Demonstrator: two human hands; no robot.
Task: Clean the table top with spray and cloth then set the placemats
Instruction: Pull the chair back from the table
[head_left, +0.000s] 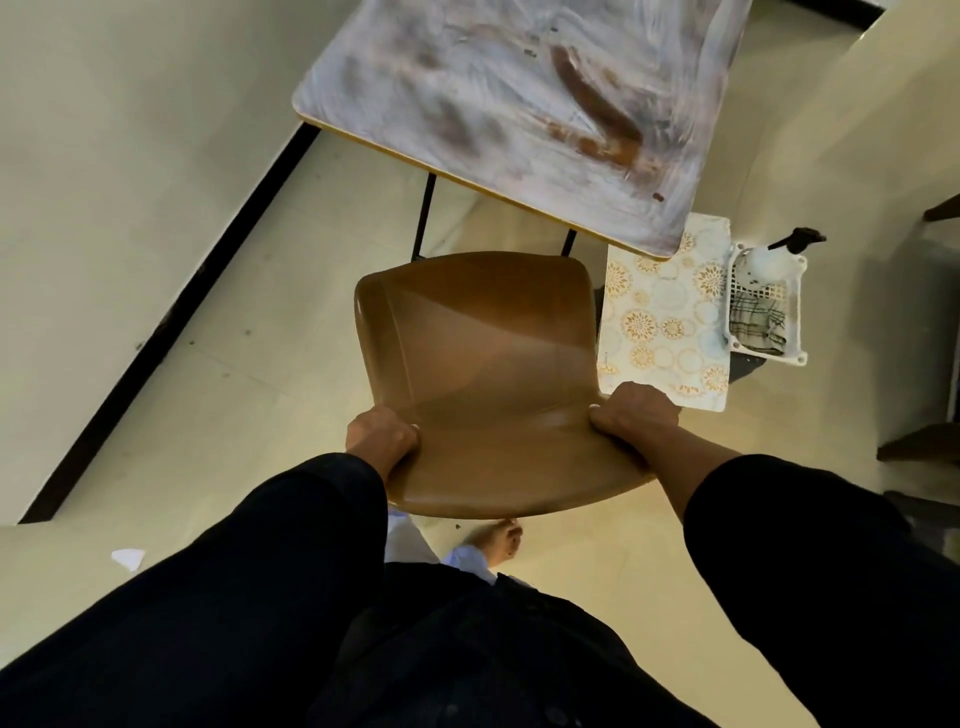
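The table top (519, 93) fills the upper middle, smeared with whitish and brown streaks. A brown plastic chair (483, 374) stands in front of it. My left hand (382, 434) grips the left side of its backrest and my right hand (636, 413) grips the right side. To the right lies a patterned placemat (667, 317) with gold circles, partly under the table corner. Beside it a white basket (769, 306) holds a spray bottle (774, 257) with a black trigger and a checked cloth (756, 325).
A cream wall with a black skirting strip (171, 322) runs along the left. Pale floor tiles surround the chair. A scrap of white paper (128, 558) lies on the floor at lower left. Dark furniture edges (930, 441) show at the right. A bare foot (498, 540) is below the chair.
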